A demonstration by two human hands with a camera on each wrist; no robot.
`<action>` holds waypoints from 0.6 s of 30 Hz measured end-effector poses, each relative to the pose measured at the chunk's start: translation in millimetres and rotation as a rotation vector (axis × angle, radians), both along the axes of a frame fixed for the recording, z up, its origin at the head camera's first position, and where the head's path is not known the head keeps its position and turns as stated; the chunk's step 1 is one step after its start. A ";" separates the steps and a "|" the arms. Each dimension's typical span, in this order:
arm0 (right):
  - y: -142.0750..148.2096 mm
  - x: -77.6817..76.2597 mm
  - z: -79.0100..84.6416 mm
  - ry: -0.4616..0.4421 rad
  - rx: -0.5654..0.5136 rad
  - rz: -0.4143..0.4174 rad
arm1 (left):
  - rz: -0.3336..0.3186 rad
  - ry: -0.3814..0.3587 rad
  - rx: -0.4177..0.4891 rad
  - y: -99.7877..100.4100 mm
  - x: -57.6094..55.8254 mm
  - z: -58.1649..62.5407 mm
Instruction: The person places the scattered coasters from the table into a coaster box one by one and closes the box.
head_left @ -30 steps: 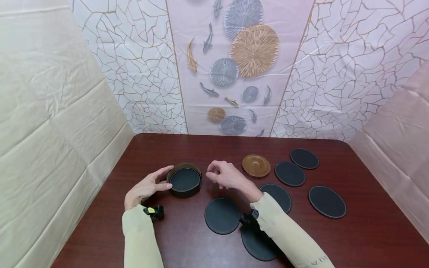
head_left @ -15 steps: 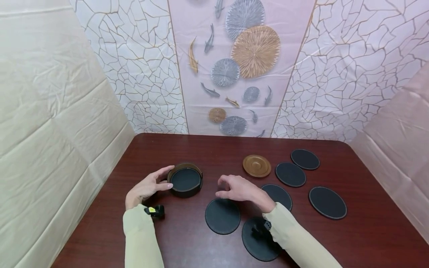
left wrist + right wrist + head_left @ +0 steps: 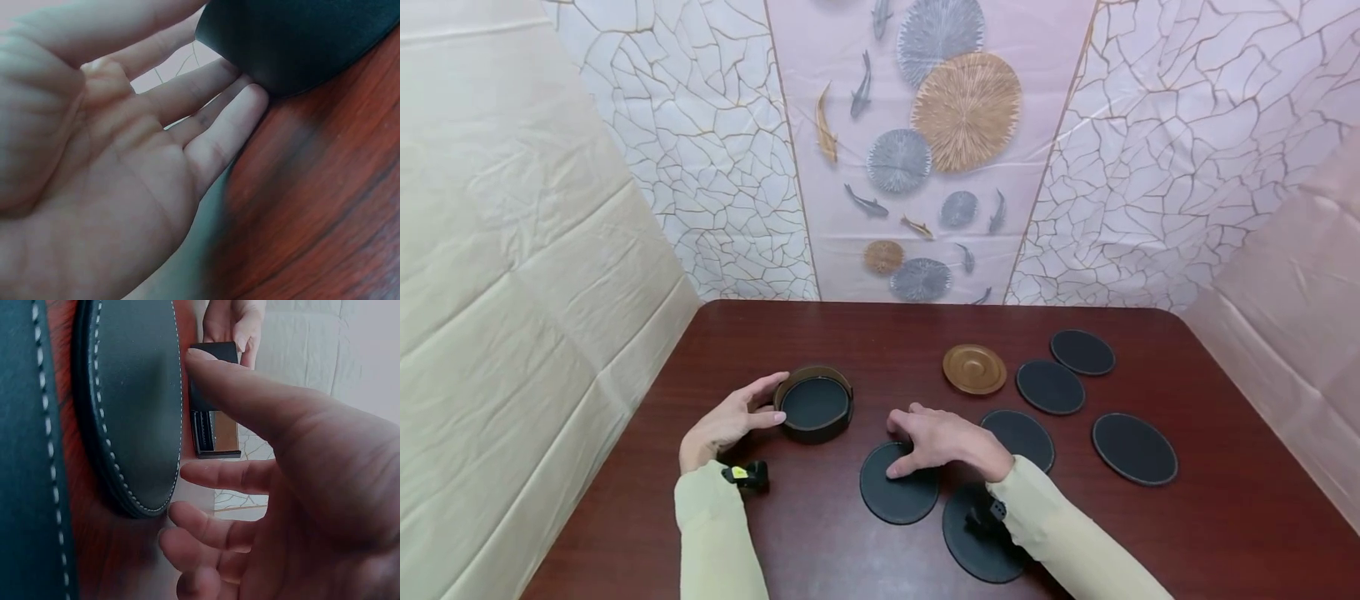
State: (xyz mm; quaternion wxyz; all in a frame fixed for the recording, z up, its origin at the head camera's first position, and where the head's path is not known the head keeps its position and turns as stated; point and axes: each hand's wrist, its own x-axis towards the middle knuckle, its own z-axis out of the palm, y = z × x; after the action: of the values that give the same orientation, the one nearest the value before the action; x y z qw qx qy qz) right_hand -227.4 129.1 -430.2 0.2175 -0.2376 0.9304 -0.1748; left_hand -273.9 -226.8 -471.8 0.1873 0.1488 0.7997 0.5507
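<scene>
At the left of the table a round black coaster holder (image 3: 814, 423), brown on its inner wall, has a black coaster (image 3: 815, 402) inside. My left hand (image 3: 730, 425) holds its left side, with thumb and fingers spread along the wall; in the left wrist view the fingertips (image 3: 253, 97) meet the dark wall. My right hand (image 3: 938, 437) is over the far right part of a round black coaster (image 3: 895, 492) with white edge stitching. Its thumb is above the coaster and its fingers reach the far edge; nothing is gripped between them. Whether the fingertips touch it, I cannot tell.
Under the right wrist lies another black coaster (image 3: 981, 542), and one more coaster (image 3: 1022, 437) is partly behind the forearm. Several coasters lie to the right, such as this one (image 3: 1133, 450). A brown round lid (image 3: 974, 369) rests farther back on the dark red table (image 3: 820, 533).
My right hand has moved from beside the holder rightward and toward me, over the near coaster, and its thumb has come down over it. The left hand stays on the holder.
</scene>
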 end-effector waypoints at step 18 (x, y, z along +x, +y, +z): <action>-6.2 2.1 1.1 -0.011 0.107 -0.041 | 0.017 -0.006 -0.005 -0.1 0.6 1.3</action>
State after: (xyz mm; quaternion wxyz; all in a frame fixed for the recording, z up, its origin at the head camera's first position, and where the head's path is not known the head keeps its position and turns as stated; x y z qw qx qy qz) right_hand -225.2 123.0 -429.1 0.2311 -0.2054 0.9420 -0.1304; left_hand -273.3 -226.9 -470.5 0.1855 0.1398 0.8018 0.5506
